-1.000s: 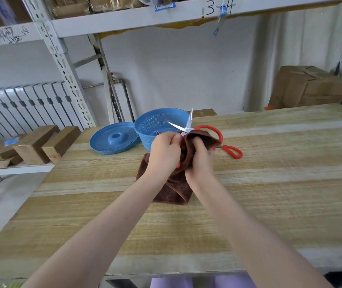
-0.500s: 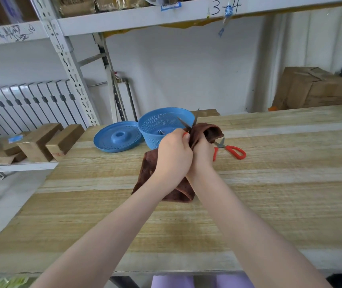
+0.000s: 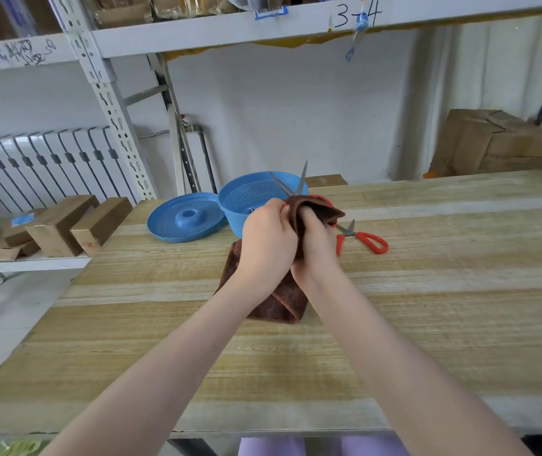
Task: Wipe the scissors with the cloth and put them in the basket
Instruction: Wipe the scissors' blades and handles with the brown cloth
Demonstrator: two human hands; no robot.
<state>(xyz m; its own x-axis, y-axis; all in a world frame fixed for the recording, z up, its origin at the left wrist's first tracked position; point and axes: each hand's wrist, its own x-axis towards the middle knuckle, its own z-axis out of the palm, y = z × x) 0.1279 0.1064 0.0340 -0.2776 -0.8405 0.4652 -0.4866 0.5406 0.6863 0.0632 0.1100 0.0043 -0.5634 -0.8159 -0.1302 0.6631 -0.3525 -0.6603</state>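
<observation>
Both hands are bunched together over the striped wooden tabletop [image 3: 460, 291]. The left hand [image 3: 268, 238] is curled round the red-handled scissors [image 3: 297, 185], whose thin steel blades poke up in an open V, and the right hand [image 3: 317, 248] squeezes the fuzzy brown cloth [image 3: 282, 301] round them. The round, perforated blue plastic basket [image 3: 246, 197] sits just beyond, with its lid [image 3: 185, 220] to the left. A second pair [image 3: 363, 239] lies flat on the right.

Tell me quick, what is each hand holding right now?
Left hand: closed, fingers gripping the scissors, whose blades poke up open.
Right hand: closed, fingers gripping the brown cloth around the scissors.
</observation>
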